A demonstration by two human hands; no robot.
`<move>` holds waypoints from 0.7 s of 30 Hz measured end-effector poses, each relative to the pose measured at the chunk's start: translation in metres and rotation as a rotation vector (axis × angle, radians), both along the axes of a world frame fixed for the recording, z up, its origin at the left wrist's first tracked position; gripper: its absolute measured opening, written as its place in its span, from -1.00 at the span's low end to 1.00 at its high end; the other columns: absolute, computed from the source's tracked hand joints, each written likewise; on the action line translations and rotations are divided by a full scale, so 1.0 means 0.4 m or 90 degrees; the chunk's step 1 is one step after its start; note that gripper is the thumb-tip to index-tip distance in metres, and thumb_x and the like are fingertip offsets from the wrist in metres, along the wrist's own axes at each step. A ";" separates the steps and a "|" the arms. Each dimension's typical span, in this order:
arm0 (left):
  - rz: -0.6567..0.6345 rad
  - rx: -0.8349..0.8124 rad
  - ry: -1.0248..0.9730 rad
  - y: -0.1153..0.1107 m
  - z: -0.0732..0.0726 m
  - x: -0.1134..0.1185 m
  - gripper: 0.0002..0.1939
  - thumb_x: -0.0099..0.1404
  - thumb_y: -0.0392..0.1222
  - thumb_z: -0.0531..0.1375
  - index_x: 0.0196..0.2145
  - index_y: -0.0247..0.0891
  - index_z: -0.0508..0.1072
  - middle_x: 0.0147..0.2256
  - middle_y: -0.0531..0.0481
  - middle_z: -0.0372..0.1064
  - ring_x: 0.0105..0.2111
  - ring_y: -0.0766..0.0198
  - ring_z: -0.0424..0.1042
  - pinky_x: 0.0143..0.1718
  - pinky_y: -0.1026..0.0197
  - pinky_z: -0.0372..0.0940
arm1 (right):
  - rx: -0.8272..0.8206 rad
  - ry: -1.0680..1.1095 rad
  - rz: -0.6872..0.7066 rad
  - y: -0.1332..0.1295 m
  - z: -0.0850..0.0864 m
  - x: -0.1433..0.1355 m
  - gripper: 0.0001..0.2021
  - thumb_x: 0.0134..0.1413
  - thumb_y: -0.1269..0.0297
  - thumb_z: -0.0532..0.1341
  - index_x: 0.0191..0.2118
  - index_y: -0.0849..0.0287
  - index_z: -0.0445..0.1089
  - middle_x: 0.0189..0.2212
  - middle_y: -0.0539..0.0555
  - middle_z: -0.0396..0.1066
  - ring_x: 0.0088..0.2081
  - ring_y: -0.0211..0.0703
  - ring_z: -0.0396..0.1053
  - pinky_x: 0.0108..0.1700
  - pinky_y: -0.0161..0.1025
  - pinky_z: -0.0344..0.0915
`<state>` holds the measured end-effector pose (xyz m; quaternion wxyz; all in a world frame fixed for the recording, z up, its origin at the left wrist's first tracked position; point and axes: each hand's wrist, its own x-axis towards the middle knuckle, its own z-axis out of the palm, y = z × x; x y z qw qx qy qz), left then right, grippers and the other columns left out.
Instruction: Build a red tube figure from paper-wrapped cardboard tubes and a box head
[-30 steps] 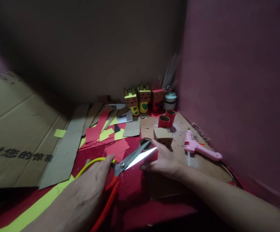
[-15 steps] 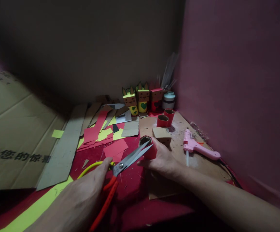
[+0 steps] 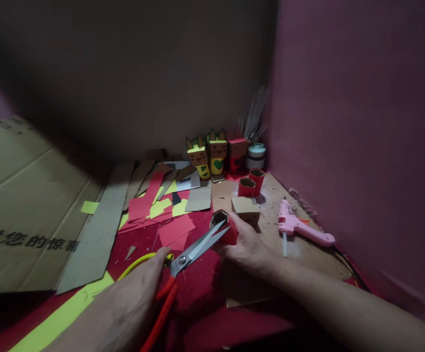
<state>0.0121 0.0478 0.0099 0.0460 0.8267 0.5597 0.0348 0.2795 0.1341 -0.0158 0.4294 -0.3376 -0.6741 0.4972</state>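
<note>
My left hand [image 3: 139, 288] is closed round the handles of a pair of scissors [image 3: 188, 256], one handle yellow and one red. Their blades are slightly apart and point at the rim of a red paper-covered cardboard tube [image 3: 229, 233]. Wrapped round that tube is my right hand [image 3: 251, 247], which holds it tilted with its open end up. Whether the blades touch the rim, I cannot tell. Just behind the right hand sits a small cardboard box [image 3: 246, 206]. Two more red tubes [image 3: 247, 187] stand beyond it.
Right of my hand lies a pink glue gun [image 3: 295, 224]. Several box-headed paper figures [image 3: 217, 151] and a lidded jar [image 3: 256, 156] stand at the back. Red and yellow paper scraps [image 3: 176, 230] spread left of centre, beside cardboard strips [image 3: 98, 234] and a large carton [image 3: 25, 205].
The scissors' tips have shifted slightly left and down across the tube's rim, their blades still apart. The whole view has moved a little. Both hands keep their holds.
</note>
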 end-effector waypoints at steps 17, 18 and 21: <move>0.071 -0.059 0.076 -0.006 0.031 0.073 -0.31 0.23 -0.41 -0.23 0.29 -0.56 0.18 -0.15 -0.40 0.57 -0.31 -0.14 0.62 -0.34 -0.12 0.50 | -0.019 -0.052 -0.039 -0.012 0.015 -0.001 -0.64 -0.08 0.28 0.37 -0.17 0.13 0.27 -0.19 0.05 0.39 -0.15 -0.07 0.37 -0.07 -0.13 0.30; 0.071 -0.051 0.066 -0.006 0.026 0.065 -0.32 0.24 -0.39 -0.21 0.30 -0.52 0.18 -0.14 -0.39 0.57 -0.32 -0.15 0.62 -0.35 -0.12 0.50 | -0.031 -0.056 -0.036 -0.014 0.020 0.000 -0.66 -0.08 0.29 0.36 -0.17 0.13 0.26 -0.21 0.05 0.38 -0.17 -0.07 0.36 -0.08 -0.13 0.30; 0.080 -0.028 0.012 -0.007 0.009 0.040 -0.35 0.29 -0.31 -0.12 0.33 -0.36 0.17 0.02 -0.31 0.50 -0.16 -0.15 0.59 -0.23 -0.10 0.51 | -0.053 -0.054 -0.022 -0.017 0.029 0.002 -0.73 -0.06 0.32 0.29 -0.21 0.13 0.25 -0.28 0.01 0.35 -0.23 -0.10 0.34 -0.13 -0.13 0.29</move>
